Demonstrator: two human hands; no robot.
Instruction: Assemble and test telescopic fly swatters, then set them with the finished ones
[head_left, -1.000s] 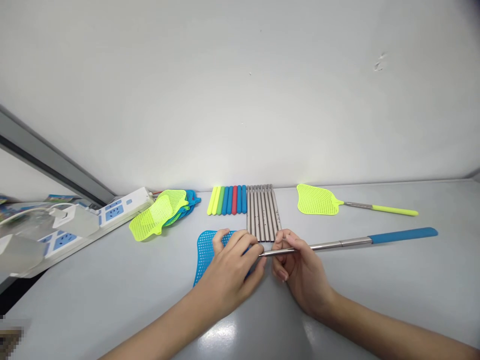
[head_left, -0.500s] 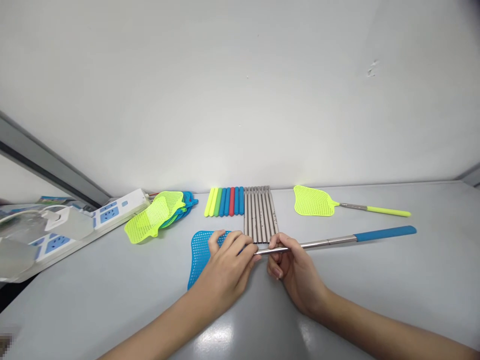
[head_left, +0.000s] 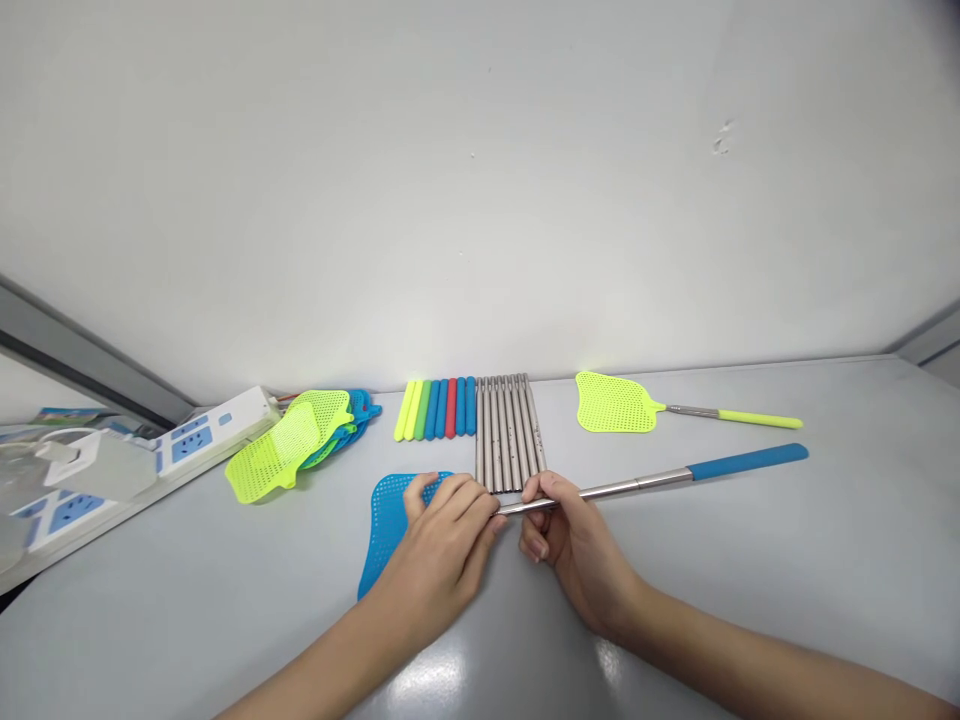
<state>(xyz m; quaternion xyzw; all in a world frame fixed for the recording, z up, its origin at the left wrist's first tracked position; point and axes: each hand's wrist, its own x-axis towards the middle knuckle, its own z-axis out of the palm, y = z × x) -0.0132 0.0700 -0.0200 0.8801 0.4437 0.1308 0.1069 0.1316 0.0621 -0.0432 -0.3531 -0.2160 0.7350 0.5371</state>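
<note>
My left hand (head_left: pixel 448 540) is closed over the neck of a blue mesh fly swatter head (head_left: pixel 388 515), whose joint with the rod my fingers hide. My right hand (head_left: pixel 574 555) pinches a shiny telescopic metal rod (head_left: pixel 622 489) between thumb and fingers, close to my left fingertips. At the rod's far right end sits a blue grip sleeve (head_left: pixel 750 461). Behind my hands, several plain metal rods (head_left: pixel 510 435) lie side by side, beside a row of grip sleeves (head_left: pixel 435 408) in yellow, green, blue and red.
A whole yellow fly swatter (head_left: pixel 619 402) lies at the back right. Loose yellow, green and blue swatter heads (head_left: pixel 281 450) are piled on the left, next to a white power strip (head_left: pixel 217 430) with a plug and cable. A wall (head_left: pixel 480 200) rises behind the grey table (head_left: pixel 712 570).
The whole view has shifted slightly, so things appear a little further left. Both hands keep their hold, with the rod and the blue swatter head in almost the same position.
</note>
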